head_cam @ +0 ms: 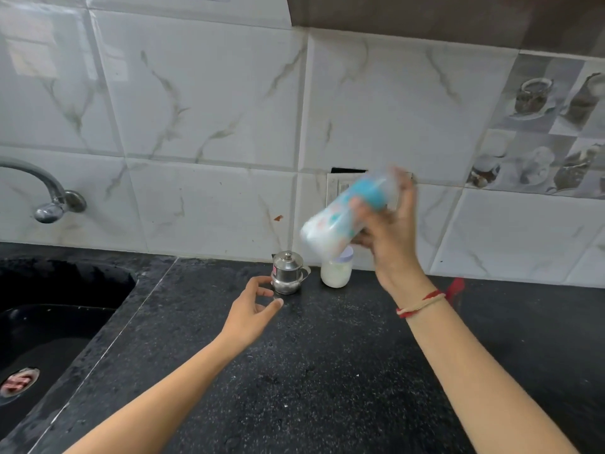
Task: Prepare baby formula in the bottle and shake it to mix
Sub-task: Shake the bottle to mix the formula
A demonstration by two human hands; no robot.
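Motion blur smears the baby bottle (347, 209); its cap end and printed markings are unreadable, and your fingers cover its middle. Your right hand (388, 237) is clenched round it, holding it tilted above the black speckled counter (327, 371), milky base down-left. Your left hand (250, 311) hovers empty, fingers loosely curled, just beside a lidded steel pot (287, 272). A white-filled jar (336, 269) stands behind.

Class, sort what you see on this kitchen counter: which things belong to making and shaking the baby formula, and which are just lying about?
Belongs to the job:
- baby bottle, tilted and blurred, gripped by the right hand
- jar of white powder, likely the formula
- small steel pot, possibly the water, beside the open left hand

Just lying about:
- tap
- sink
- wall socket
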